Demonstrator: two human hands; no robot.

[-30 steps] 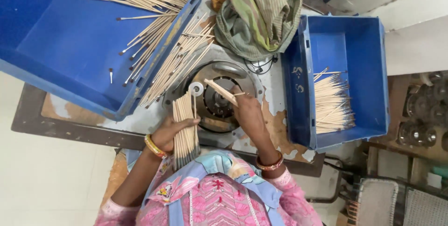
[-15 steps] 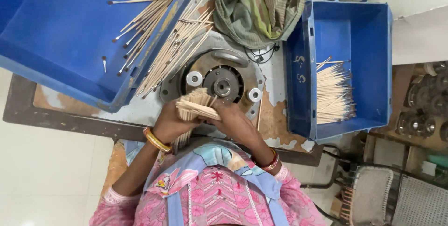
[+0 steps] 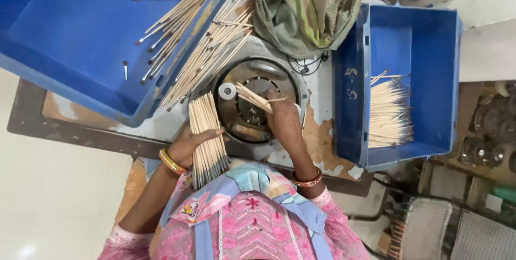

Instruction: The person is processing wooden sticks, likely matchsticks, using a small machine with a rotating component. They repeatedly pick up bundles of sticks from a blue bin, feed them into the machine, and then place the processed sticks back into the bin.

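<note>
Sticks (image 3: 207,136) bundled in left hand (image 3: 191,144); right hand (image 3: 282,123) pinches few

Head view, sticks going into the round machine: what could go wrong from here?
1. The right hand holds a few sticks right over the round metal machine; fingers could get caught if its parts turn.
2. The left hand grips a thick stick bundle only at mid-length; sticks may slide out.
3. Loose sticks overhang the large blue tray edge and could fall onto the machine.
</note>
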